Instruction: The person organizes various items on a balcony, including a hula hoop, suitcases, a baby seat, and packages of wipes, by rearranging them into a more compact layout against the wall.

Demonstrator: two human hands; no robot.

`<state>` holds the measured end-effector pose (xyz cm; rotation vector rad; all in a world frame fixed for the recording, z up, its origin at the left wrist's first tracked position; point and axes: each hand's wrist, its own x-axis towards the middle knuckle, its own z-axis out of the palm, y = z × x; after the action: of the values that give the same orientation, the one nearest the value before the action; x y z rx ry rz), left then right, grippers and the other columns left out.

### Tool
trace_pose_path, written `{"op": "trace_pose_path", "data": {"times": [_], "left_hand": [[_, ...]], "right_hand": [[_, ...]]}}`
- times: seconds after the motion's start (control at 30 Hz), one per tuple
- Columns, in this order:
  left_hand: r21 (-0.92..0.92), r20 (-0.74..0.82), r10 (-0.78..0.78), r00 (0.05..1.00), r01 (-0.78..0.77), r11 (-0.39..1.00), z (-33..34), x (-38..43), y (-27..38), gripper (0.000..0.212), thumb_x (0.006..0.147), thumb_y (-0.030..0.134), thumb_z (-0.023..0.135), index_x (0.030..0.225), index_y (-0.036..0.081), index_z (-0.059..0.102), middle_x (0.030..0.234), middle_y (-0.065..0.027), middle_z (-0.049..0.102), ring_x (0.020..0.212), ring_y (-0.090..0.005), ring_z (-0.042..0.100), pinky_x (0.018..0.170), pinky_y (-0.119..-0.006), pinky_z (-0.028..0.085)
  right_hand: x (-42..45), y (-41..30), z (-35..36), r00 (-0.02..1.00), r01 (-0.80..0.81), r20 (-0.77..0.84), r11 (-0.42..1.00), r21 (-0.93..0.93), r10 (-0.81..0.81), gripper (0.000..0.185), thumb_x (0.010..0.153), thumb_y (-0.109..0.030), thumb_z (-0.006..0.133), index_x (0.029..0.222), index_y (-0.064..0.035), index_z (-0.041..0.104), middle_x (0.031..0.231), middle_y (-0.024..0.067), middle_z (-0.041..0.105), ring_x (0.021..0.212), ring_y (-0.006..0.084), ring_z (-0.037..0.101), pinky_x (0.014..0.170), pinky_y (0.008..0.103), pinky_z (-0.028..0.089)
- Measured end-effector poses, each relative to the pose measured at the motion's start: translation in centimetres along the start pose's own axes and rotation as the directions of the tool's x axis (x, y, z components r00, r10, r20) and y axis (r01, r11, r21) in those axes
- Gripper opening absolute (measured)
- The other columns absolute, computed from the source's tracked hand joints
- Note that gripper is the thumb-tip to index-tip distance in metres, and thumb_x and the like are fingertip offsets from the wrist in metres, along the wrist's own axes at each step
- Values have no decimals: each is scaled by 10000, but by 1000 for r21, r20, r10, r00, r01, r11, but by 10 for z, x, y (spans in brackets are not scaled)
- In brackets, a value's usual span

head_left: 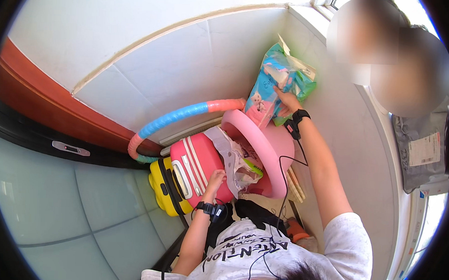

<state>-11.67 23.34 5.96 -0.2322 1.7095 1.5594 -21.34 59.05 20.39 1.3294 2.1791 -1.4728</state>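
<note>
My right hand (288, 101) grips the side of a blue plastic package (266, 87) with a cartoon animal printed on it. Green and pale wrapping shows along the package's far edge. Its lower end is at the rim of a pink plastic tub (260, 132). A grey-white plastic bag (227, 159) with a torn clear wrapper lies at the tub's opening. My left hand (217, 181) is over the pink suitcase (199, 154), close to the bag's edge, fingers slightly bent. Whether it pinches the bag is unclear.
A yellow suitcase (156, 186) stands left of the pink one. A pink and blue hula hoop (172, 119) leans at the tiled wall (167, 66). A red-brown door (61, 91) is on the left. A grey parcel (404, 155) sits by the window.
</note>
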Motion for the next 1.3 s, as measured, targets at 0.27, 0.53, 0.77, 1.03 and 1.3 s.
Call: {"op": "trace_pose_path", "data": {"times": [0.27, 0.53, 0.77, 1.03, 1.3], "left_hand": [[-12, 60, 23, 998, -22, 1000, -8, 3, -10, 288, 865, 286, 427, 1039, 60, 469, 1018, -99, 550, 940, -191, 519, 833, -307, 368], [371, 14, 10, 1000, -15, 928, 2, 3, -36, 640, 733, 406, 603, 1170, -15, 397, 1117, -148, 496, 1048, -252, 458, 901, -309, 329], [252, 178, -109, 978, 62, 966, 33, 12, -61, 444, 820, 311, 508, 1096, -36, 477, 1020, -100, 552, 922, -196, 507, 807, -307, 386], [74, 285, -55, 957, 35, 997, 61, 82, -51, 333, 875, 274, 392, 1023, 5, 519, 950, -80, 580, 840, -188, 557, 753, -327, 439], [233, 330, -121, 936, 43, 972, 64, 94, 9, 557, 806, 508, 427, 1198, 112, 409, 1118, -50, 503, 999, -216, 473, 855, -378, 327]], "right_hand": [[8, 33, 7, 991, 37, 134, 994, -100, -23, 898, 695, -684, 383, 1113, 110, 392, 861, 255, 566, 608, 326, 607, 503, 377, 502], [-55, 117, -4, 942, 170, 278, 982, 79, -185, 548, 817, -474, 426, 1072, 10, 445, 829, 147, 582, 639, 208, 607, 582, 310, 496], [-134, 224, -5, 921, 324, 156, 925, 197, -356, 407, 817, -304, 504, 1087, -5, 448, 921, 111, 557, 783, 185, 570, 694, 299, 449], [-230, 241, -46, 879, 366, -351, 929, 63, -323, 460, 823, -153, 506, 1231, -55, 318, 1211, 126, 376, 1084, 223, 425, 874, 335, 377], [-333, 147, -200, -48, 655, -848, 625, -425, -527, 476, 790, -98, 529, 1213, -29, 324, 1230, 126, 346, 1135, 226, 369, 924, 358, 333]]}}
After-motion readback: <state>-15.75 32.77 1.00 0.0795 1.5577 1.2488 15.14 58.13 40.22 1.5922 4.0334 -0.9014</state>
